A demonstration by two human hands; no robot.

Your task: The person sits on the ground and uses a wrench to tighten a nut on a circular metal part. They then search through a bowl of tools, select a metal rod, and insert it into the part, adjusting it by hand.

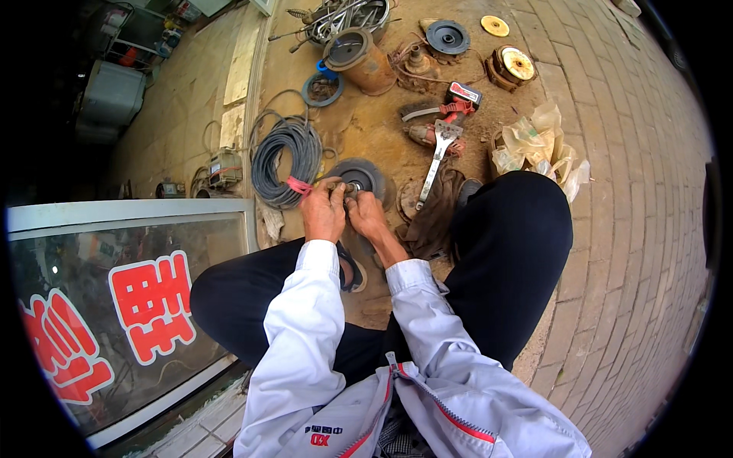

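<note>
Both hands meet over a dark grey round disc-shaped machine part [369,174] on the ground between my feet. At its middle shows a small shiny metal piece [353,186]. My left hand [324,211] is closed, thumb and fingers pinching at this piece from the left. From the right, my right hand [369,213] is closed too, its fingertips against the same piece. The fingers partly hide its shape. A coil of grey cable [286,162], tied with a pink strip, lies just left of my left hand.
Beyond my right hand lie an adjustable wrench [437,168], a red and black cordless power tool [458,114] and a brown rag [435,217]. Farther off stand a rusty metal cylinder [374,70] and a bowl of tools [366,17]. Plastic bags [540,145] sit right; a glass door [153,305] borders my left.
</note>
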